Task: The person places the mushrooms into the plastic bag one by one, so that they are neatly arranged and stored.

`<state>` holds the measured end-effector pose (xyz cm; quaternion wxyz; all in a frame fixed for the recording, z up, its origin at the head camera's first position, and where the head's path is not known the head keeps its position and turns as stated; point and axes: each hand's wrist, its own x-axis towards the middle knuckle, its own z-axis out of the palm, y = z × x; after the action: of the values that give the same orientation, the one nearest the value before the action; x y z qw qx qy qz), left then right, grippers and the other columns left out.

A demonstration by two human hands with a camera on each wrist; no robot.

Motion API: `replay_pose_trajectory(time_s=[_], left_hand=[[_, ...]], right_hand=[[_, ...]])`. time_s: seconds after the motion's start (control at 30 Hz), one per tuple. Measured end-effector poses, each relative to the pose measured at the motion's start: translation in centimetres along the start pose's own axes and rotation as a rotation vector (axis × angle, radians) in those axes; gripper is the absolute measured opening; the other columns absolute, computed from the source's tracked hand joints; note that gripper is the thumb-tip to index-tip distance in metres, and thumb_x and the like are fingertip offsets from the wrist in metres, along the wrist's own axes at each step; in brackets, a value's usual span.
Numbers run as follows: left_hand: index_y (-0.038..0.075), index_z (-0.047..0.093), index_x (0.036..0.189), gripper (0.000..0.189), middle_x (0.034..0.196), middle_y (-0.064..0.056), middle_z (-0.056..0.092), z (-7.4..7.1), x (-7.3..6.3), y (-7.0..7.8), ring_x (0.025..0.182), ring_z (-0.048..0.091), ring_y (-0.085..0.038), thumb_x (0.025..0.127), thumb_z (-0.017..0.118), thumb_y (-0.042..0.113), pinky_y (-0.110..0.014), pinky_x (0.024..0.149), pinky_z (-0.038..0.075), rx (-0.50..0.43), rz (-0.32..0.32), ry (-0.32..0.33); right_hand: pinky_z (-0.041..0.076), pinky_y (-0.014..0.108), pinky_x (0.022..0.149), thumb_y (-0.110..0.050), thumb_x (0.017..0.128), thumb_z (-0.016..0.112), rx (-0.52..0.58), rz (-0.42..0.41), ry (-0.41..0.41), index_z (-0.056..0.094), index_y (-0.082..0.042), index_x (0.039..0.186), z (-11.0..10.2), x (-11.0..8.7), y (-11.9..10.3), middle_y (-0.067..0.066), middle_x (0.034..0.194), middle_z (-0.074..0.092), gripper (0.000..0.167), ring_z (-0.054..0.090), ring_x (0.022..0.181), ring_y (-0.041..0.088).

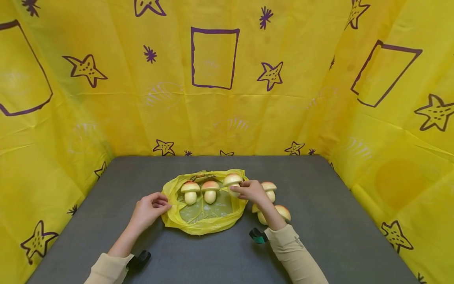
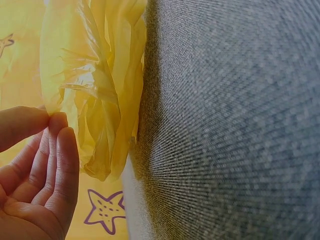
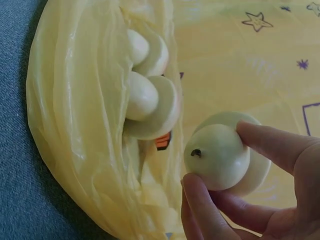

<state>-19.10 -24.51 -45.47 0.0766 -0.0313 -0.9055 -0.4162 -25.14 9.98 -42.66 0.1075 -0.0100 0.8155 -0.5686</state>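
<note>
A yellow plastic bag (image 1: 209, 227) lies spread on the grey table with its mouth facing up. My left hand (image 1: 147, 211) pinches the bag's left rim between thumb and fingertips, seen close in the left wrist view on the bag film (image 2: 95, 100). Two toy mushrooms with reddish caps, one at the left (image 1: 190, 191) and one beside it (image 1: 210, 190), lie inside. My right hand (image 1: 252, 191) grips a third mushroom (image 1: 232, 180) by its stem, over the bag's right rim. In the right wrist view a dark spot marks the stem's end (image 3: 215, 157).
Several more mushrooms lie right of the bag, one (image 1: 269, 189) behind my right forearm and another (image 1: 283, 213) partly covered by it. The grey table (image 1: 198, 260) is bounded by yellow cloth walls (image 1: 213, 130) with star drawings. Each wrist carries a black strap mount (image 1: 140, 260).
</note>
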Motion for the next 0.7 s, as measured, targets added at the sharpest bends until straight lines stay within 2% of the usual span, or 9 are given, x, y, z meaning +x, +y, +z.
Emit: replay_pose_trajectory(time_s=[0.07, 0.1, 0.13, 0.2, 0.3, 0.43, 0.53, 0.6, 0.7], left_hand=[[0.006, 0.066, 0.093, 0.022, 0.083, -0.004, 0.068, 0.0, 0.0, -0.1, 0.071, 0.062, -0.009, 0.079, 0.077, 0.019, -0.019, 0.063, 0.050, 0.000, 0.007, 0.004], [0.006, 0.066, 0.093, 0.023, 0.083, -0.004, 0.068, 0.0, 0.0, -0.1, 0.071, 0.062, -0.008, 0.079, 0.077, 0.019, -0.020, 0.062, 0.050, -0.001, 0.009, 0.004], [0.005, 0.066, 0.093, 0.023, 0.083, -0.004, 0.068, 0.0, 0.0, 0.0, 0.071, 0.062, -0.008, 0.079, 0.077, 0.020, -0.020, 0.062, 0.050, -0.002, 0.010, 0.005], [0.005, 0.065, 0.093, 0.024, 0.084, -0.004, 0.068, -0.1, 0.0, 0.0, 0.071, 0.061, -0.009, 0.079, 0.077, 0.021, -0.020, 0.062, 0.050, -0.004, 0.013, 0.002], [0.005, 0.065, 0.094, 0.024, 0.084, -0.005, 0.068, -0.1, 0.0, 0.0, 0.071, 0.062, -0.009, 0.080, 0.077, 0.020, -0.020, 0.062, 0.050, -0.008, 0.012, 0.003], [0.006, 0.065, 0.093, 0.022, 0.084, -0.004, 0.068, -0.1, 0.1, -0.1, 0.072, 0.062, -0.008, 0.080, 0.076, 0.019, -0.020, 0.063, 0.050, 0.005, 0.008, 0.000], [0.007, 0.066, 0.093, 0.021, 0.084, -0.004, 0.068, 0.0, 0.1, -0.1, 0.072, 0.062, -0.008, 0.080, 0.076, 0.019, -0.020, 0.063, 0.050, 0.007, 0.015, 0.000], [0.007, 0.066, 0.093, 0.021, 0.084, -0.004, 0.068, 0.0, 0.2, 0.0, 0.072, 0.062, -0.008, 0.080, 0.076, 0.019, -0.020, 0.063, 0.050, -0.001, 0.022, 0.001], [0.006, 0.066, 0.093, 0.022, 0.084, -0.004, 0.068, 0.0, 0.2, 0.0, 0.072, 0.062, -0.009, 0.080, 0.077, 0.020, -0.020, 0.063, 0.050, -0.011, 0.018, 0.003]], right_hand=[[0.056, 0.036, 0.078, -0.029, 0.081, 0.075, -0.004, -0.005, 0.010, 0.066, 0.006, 0.101, 0.3, 0.1, 0.0, 0.019, 0.105, 0.064, 0.041, 0.068, 0.092, 0.033], [0.056, 0.036, 0.077, -0.028, 0.081, 0.075, -0.003, -0.008, 0.014, 0.065, 0.004, 0.090, 0.4, 0.1, -0.1, 0.014, 0.089, 0.062, 0.035, 0.068, 0.088, 0.033], [0.056, 0.036, 0.076, -0.028, 0.081, 0.075, -0.007, -0.011, 0.018, 0.061, 0.002, 0.079, 0.5, 0.2, -0.1, 0.009, 0.075, 0.056, 0.034, 0.068, 0.085, 0.034], [0.056, 0.036, 0.075, -0.029, 0.081, 0.075, -0.021, -0.014, 0.032, 0.052, -0.003, 0.070, 0.8, 0.3, 0.0, 0.001, 0.063, 0.041, 0.036, 0.067, 0.079, 0.034], [0.056, 0.035, 0.071, -0.032, 0.079, 0.076, -0.061, -0.019, 0.058, 0.048, -0.009, 0.064, 1.1, 0.6, 0.2, -0.003, 0.058, 0.034, 0.040, 0.066, 0.072, 0.030], [0.052, 0.029, 0.059, -0.038, 0.077, 0.077, -0.192, -0.044, 0.098, 0.046, -0.013, 0.055, 1.4, 0.7, 0.5, 0.006, 0.052, 0.050, 0.045, 0.066, 0.067, 0.028], [0.043, 0.026, 0.050, -0.040, 0.078, 0.075, -0.299, -0.072, 0.120, 0.047, -0.014, 0.051, 1.7, 0.8, 0.7, 0.008, 0.053, 0.060, 0.047, 0.064, 0.061, 0.027], [0.038, 0.024, 0.046, -0.041, 0.078, 0.074, -0.334, -0.078, 0.128, 0.047, -0.015, 0.051, 1.9, 1.0, 0.9, 0.005, 0.050, 0.058, 0.047, 0.060, 0.054, 0.022], [0.029, 0.022, 0.043, -0.042, 0.079, 0.073, -0.372, -0.077, 0.138, 0.042, -0.016, 0.049, 2.3, 1.2, 1.1, -0.002, 0.044, 0.045, 0.050, 0.046, 0.043, 0.013]])
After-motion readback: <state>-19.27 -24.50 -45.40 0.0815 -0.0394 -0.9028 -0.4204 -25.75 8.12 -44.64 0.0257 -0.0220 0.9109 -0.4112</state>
